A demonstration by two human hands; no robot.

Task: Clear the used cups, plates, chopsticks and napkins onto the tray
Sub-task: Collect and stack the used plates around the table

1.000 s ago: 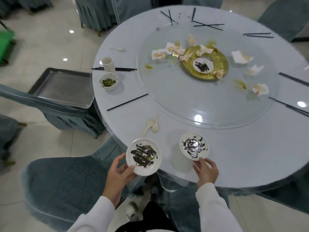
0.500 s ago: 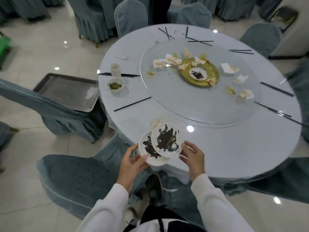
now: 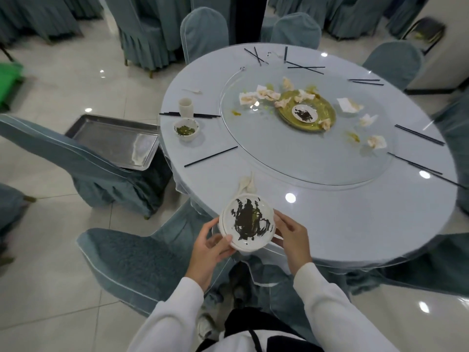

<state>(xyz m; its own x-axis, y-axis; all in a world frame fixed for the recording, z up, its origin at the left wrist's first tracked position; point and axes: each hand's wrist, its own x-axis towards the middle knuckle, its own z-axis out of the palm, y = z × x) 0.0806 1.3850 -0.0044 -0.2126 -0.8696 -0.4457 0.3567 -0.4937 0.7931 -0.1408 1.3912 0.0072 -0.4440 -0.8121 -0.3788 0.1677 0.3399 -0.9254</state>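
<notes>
Two small white plates smeared with dark sauce are stacked (image 3: 247,222) at the table's near edge. My left hand (image 3: 209,246) grips the stack's left rim. My right hand (image 3: 291,237) touches its right rim with fingers half curled. A steel tray (image 3: 114,141) lies on a covered chair to the left. On the table stand a white cup (image 3: 185,107), a small bowl (image 3: 186,129) with green scraps, two white spoons (image 3: 247,185) and several black chopsticks (image 3: 210,156). The glass turntable (image 3: 291,158) carries a gold plate (image 3: 322,115), a small dirty plate (image 3: 304,113) and crumpled napkins (image 3: 377,141).
Blue-covered chairs ring the round table; one chair (image 3: 132,260) stands just left of me, another (image 3: 76,161) holds the tray. More chopstick pairs (image 3: 418,134) lie along the far and right rim. Glossy tiled floor (image 3: 50,275) lies to the left.
My right hand brought its plate over and set it on top of the plate in my left hand, so the two now sit squarely stacked. The view pulled back from the table.
</notes>
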